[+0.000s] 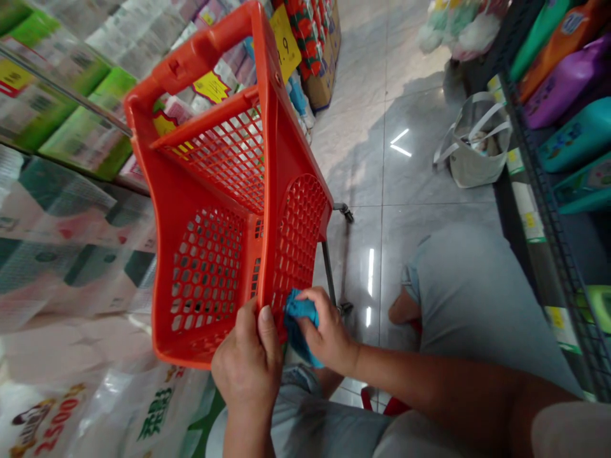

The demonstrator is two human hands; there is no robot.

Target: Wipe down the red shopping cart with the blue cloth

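Observation:
A red plastic shopping cart with perforated walls fills the middle of the head view, its basket bare inside. My left hand is closed around the cart's near rim, thumb on top. In my right hand a blue cloth is bunched between thumb and fingers. The cloth is against the outer side of the cart, just right of my left hand, and its lower part hangs down. Part of the cloth is hidden by my fingers.
Wrapped tissue packs are stacked along the left. A shelf at the right holds coloured bottles. By its foot, a pale tote bag stands on the grey tiled floor. My bent knees are close below the cart.

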